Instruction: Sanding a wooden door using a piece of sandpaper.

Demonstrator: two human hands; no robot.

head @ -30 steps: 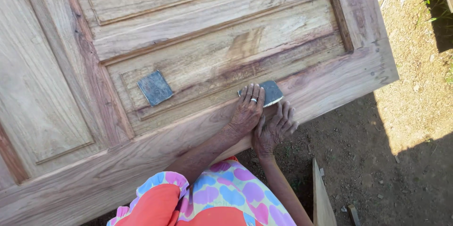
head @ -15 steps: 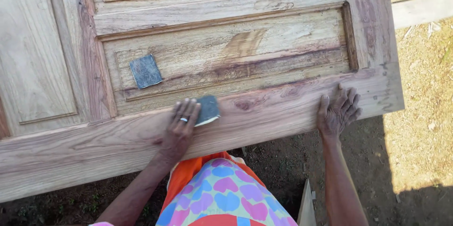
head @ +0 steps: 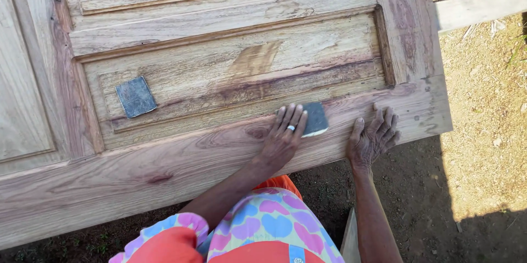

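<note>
The hands both lie on the bottom rail of the door point(head: 164, 158). The left hand point(head: 282, 136) is spread flat, fingers pressing a sanding pad point(head: 315, 118) down against the wood rather than curling round it; a ring sits on one finger. The right hand point(head: 373, 136) is released and splayed, palm on the rail just right of the pad, holding nothing.

The door is a big panelled slab of bare wood lying flat, its near edge over dark ground point(head: 428, 186). It looks heavy and stiff, something to be braced by its rails and edges and not lifted by one hand. The surface seems dry and a bit rough, so little slip.

The pad under the left fingers is a small grey square, thin and probably light and flexible; it would handle best pinned flat under the fingertips or pinched by an edge. A second pad point(head: 135, 96), much the same, lies loose on the recessed panel, well apart to the left.
</note>
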